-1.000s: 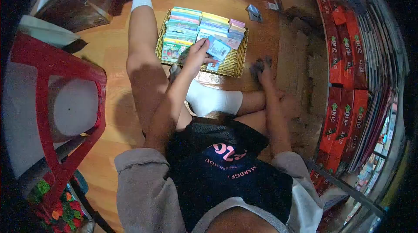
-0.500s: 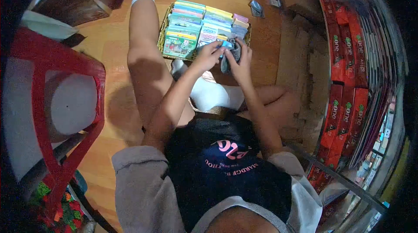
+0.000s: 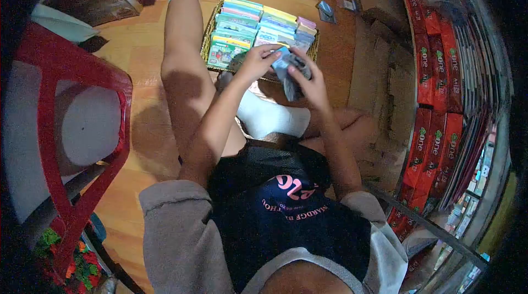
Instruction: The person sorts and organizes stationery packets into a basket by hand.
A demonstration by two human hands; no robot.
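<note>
Between my hands is a small packet [image 3: 282, 63] with a light blue top and a grey, clear-looking lower part. My left hand [image 3: 260, 62] pinches its upper left edge. On the other side, my right hand [image 3: 311, 77] grips its grey part, with the thumb across the front. Both hands are over the near edge of a woven basket [image 3: 204, 52], which holds rows of upright colourful packets [image 3: 239, 19]. A green packet [image 3: 224, 55] stands at the basket's front left. What the grey item is exactly, I cannot make out.
Two small packets [image 3: 326, 12] lie on the wooden floor beyond the basket's right side. Cardboard [image 3: 379, 90] lies along the right, beside stacked red paper packs [image 3: 423, 151]. A red chair [image 3: 49, 129] stands at the left. My legs flank the basket.
The packet has turned and its blue part shows larger. My right hand has shifted slightly right and down, and my left hand a little left and up.
</note>
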